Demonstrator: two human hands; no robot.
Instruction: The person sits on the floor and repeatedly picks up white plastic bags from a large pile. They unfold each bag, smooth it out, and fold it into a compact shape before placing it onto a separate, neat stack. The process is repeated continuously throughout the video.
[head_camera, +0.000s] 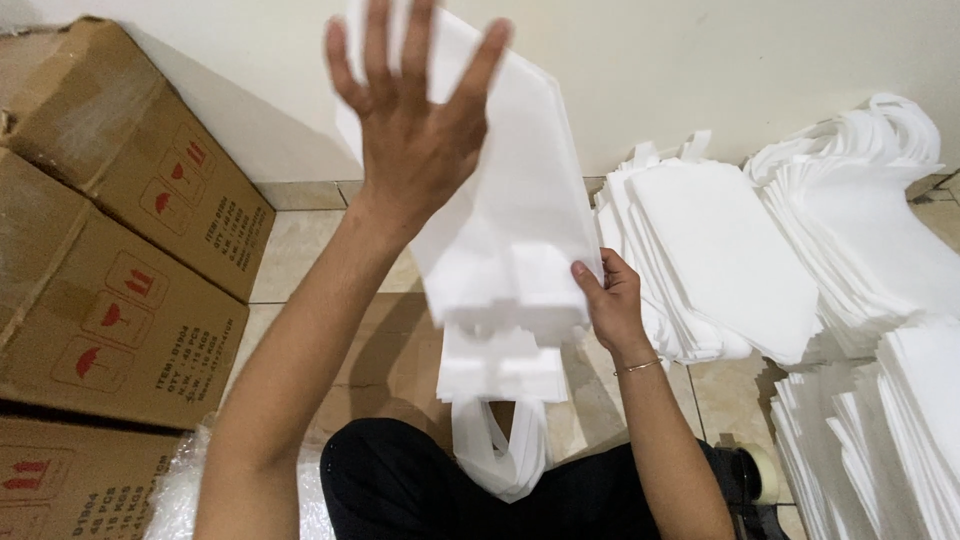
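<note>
The left hand (415, 120) is raised high in the middle of the view, fingers spread wide and flat against the near face of a white non-woven bag (510, 200). It grips nothing; the palm presses or rests on the fabric. The right hand (610, 305) is lower and to the right, closed on the bag's right edge, thumb on the near side and fingers tucked behind. A thin bracelet (638, 367) sits on that wrist.

The bag is held up in the air in front of the wall (700, 70), slightly blurred, with its folded lower part and its looped handles (500, 450) hanging down toward the person's lap, which is covered by dark clothing (420, 490).

To the right, on the tiled floor (300, 250), lie several stacks of the same white bags (720, 260), fanned and leaning, with more piles (880, 430) at the far right and lower right edges. A roll of tape (762, 470) sits on the floor just beside the person's right forearm.

To the left, brown cardboard boxes (110, 250) with red handling symbols are stacked against the wall. A patch of bubble wrap (180, 490) shows at the lower left, under the left arm.
</note>
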